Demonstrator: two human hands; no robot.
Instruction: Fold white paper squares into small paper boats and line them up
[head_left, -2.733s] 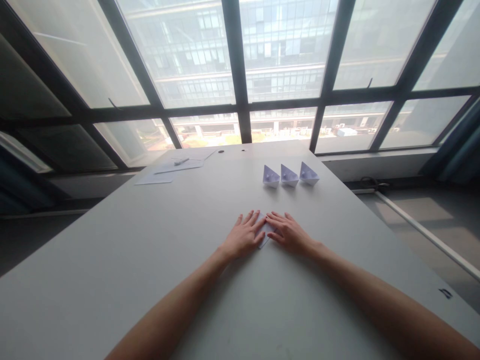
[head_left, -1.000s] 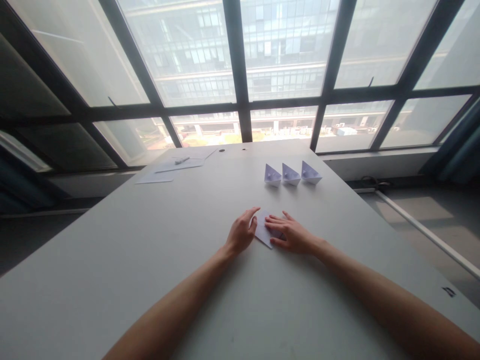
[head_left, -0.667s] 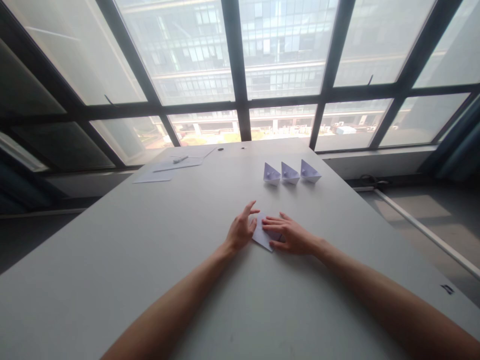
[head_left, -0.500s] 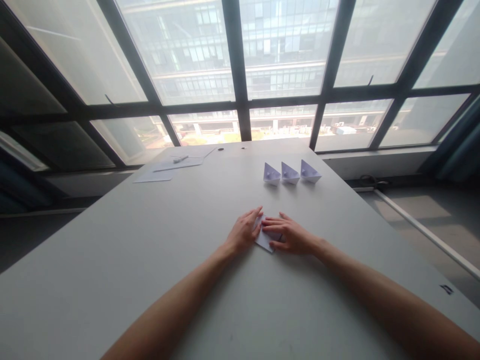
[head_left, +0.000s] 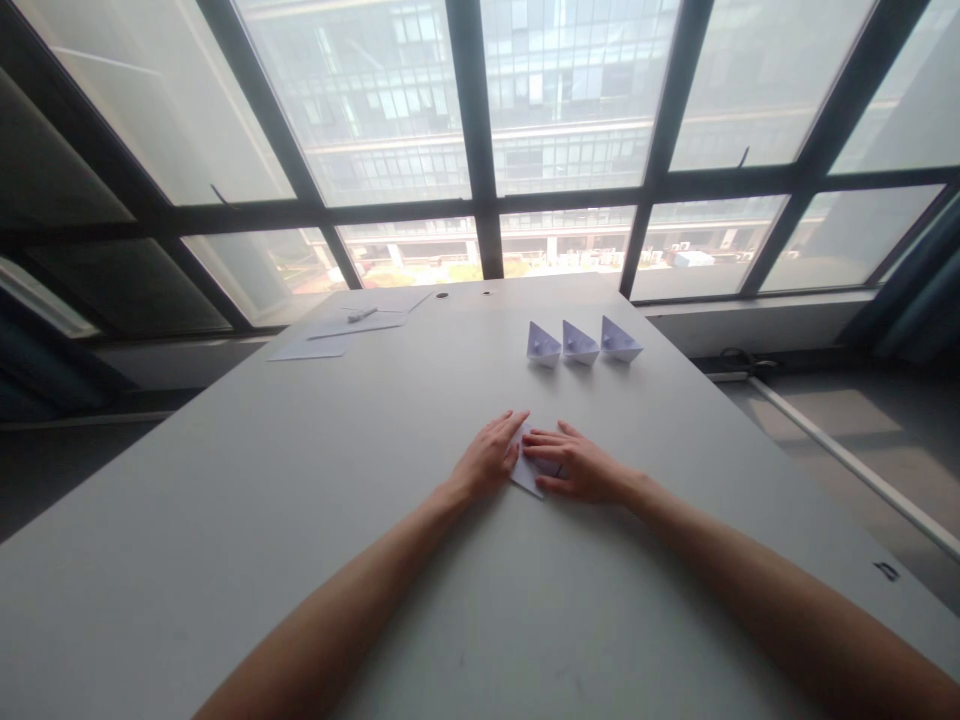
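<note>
A folded piece of white paper (head_left: 528,478) lies on the table between my two hands, partly covered by them. My left hand (head_left: 489,456) rests along its left edge, fingers stretched out and pointing away from me. From the other side, my right hand (head_left: 576,466) lies over the paper's right part with its fingers spread and pressing on it. Beyond the hands, three folded paper shapes (head_left: 580,345) with pointed tips stand in a row.
The white table (head_left: 300,480) reaches to the large window. At its far left lie loose paper sheets (head_left: 311,348) with a small white object (head_left: 362,314) on top. A dark mark (head_left: 886,571) shows near the right edge.
Both hands stay on the folded paper, with only slight shifts of the fingers. The right hand now covers a bit more of the paper's near corner. Everything else stands as before.
</note>
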